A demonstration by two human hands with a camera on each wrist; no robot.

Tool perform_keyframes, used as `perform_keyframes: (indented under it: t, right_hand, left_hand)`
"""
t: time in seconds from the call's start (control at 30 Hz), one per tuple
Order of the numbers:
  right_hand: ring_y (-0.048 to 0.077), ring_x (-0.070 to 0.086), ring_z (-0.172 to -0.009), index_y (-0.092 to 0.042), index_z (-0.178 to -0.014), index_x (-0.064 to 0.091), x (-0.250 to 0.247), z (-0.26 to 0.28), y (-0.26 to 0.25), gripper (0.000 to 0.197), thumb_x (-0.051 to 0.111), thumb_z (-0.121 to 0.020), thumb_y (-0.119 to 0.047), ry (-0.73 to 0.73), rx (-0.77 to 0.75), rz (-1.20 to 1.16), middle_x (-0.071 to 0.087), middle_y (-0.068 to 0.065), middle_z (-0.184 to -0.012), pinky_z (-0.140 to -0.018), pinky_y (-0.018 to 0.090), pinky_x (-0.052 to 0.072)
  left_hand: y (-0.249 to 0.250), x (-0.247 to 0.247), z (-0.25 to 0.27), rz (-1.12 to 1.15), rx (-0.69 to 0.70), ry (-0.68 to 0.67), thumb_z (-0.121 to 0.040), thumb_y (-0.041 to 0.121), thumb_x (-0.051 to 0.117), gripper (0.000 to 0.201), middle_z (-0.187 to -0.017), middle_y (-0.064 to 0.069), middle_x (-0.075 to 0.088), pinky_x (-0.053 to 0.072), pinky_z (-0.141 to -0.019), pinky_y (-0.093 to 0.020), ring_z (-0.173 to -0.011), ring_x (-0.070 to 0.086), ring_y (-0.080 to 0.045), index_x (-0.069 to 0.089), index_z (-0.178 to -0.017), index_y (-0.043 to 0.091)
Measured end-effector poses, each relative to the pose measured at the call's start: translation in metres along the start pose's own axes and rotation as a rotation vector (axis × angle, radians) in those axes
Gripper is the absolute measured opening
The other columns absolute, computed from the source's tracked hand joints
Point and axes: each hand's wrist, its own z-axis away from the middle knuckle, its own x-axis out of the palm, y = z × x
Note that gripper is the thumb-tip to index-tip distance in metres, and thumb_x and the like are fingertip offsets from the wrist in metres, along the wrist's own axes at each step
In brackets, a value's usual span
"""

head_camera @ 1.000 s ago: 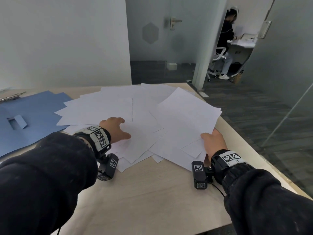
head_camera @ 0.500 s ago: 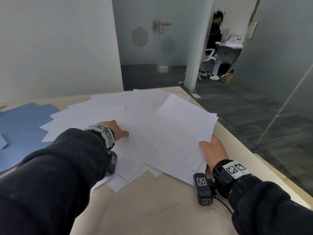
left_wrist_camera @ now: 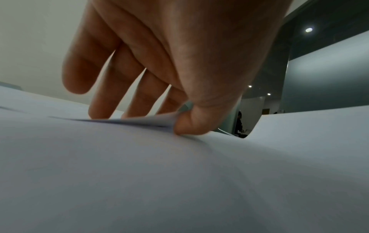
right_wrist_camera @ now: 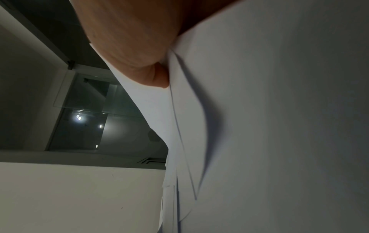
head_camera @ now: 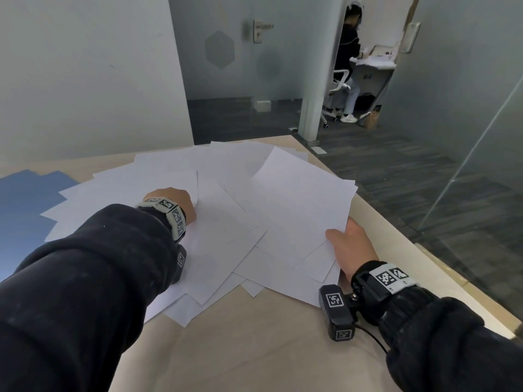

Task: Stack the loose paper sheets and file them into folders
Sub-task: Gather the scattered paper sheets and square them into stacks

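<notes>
White sheets point(head_camera: 297, 199) between both hands

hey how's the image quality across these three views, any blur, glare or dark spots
Head view: even dim light, wide-angle bending at the edges, paper sheets sharp. Left wrist view: left hand slightly soft, foreground paper grey and shaded, small ceiling lights glaring. Right wrist view: right hand blurred, paper edges smeared, right side dim.

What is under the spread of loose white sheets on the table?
The light wooden table shows around the loose white sheets, and blue folders run under their left edge. Anything else beneath is covered by paper.
</notes>
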Motion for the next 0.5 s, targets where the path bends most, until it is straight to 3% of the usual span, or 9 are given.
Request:
perform_keyframes:
  t: [0.13,0.3,0.4,0.47,0.5]
  right_hand:
    - [0.035,0.066,-0.096,-0.024,-0.095,0.062,-0.001,0.0,-0.003,0.024,0.045,-0.087,-0.01,-0.007,-0.008,0.015,0.07,0.008,-0.097,-0.089,0.048,0.054]
    - [0.038,0.066,-0.096,-0.022,-0.095,0.063,-0.001,0.001,-0.003,0.022,0.046,-0.085,-0.012,-0.014,-0.023,-0.011,0.071,0.011,-0.098,-0.09,0.05,0.053]
    - [0.036,0.066,-0.098,-0.022,-0.094,0.064,-0.001,0.001,-0.002,0.021,0.048,-0.088,-0.009,-0.012,-0.033,-0.062,0.071,0.009,-0.099,-0.092,0.051,0.054]
    - [0.033,0.067,-0.099,-0.022,-0.096,0.065,-0.003,0.001,-0.001,0.023,0.05,-0.09,-0.006,-0.015,-0.034,-0.125,0.072,0.006,-0.1,-0.094,0.049,0.053]
    - [0.031,0.068,-0.099,-0.022,-0.098,0.066,-0.004,0.0,0.001,0.023,0.052,-0.091,-0.004,-0.012,-0.029,-0.166,0.073,0.004,-0.1,-0.094,0.048,0.052]
  left_hand:
    - [-0.008,-0.005,0.009,0.061,-0.014,0.052,-0.093,0.019,0.048,0.017,-0.087,-0.002,0.062,0.047,-0.071,-0.031,-0.082,0.063,-0.025,0.063,-0.099,0.014]
    - [0.013,-0.016,0.038,0.214,0.089,0.105,-0.091,0.038,0.049,0.017,-0.093,0.001,0.058,0.043,-0.071,-0.03,-0.089,0.059,-0.025,0.054,-0.094,0.021]
    - [0.036,-0.023,0.059,0.238,0.19,0.076,-0.094,0.042,0.048,0.022,-0.093,0.003,0.057,0.042,-0.069,-0.03,-0.083,0.056,-0.018,0.049,-0.091,0.02]
    - [0.05,-0.022,0.069,0.241,0.233,0.022,-0.093,0.049,0.05,0.029,-0.091,0.004,0.058,0.044,-0.068,-0.03,-0.077,0.054,-0.014,0.052,-0.099,0.021]
    - [0.056,-0.02,0.072,0.243,0.248,-0.016,-0.091,0.057,0.052,0.04,-0.095,0.005,0.06,0.047,-0.072,-0.032,-0.081,0.057,-0.015,0.051,-0.111,0.022]
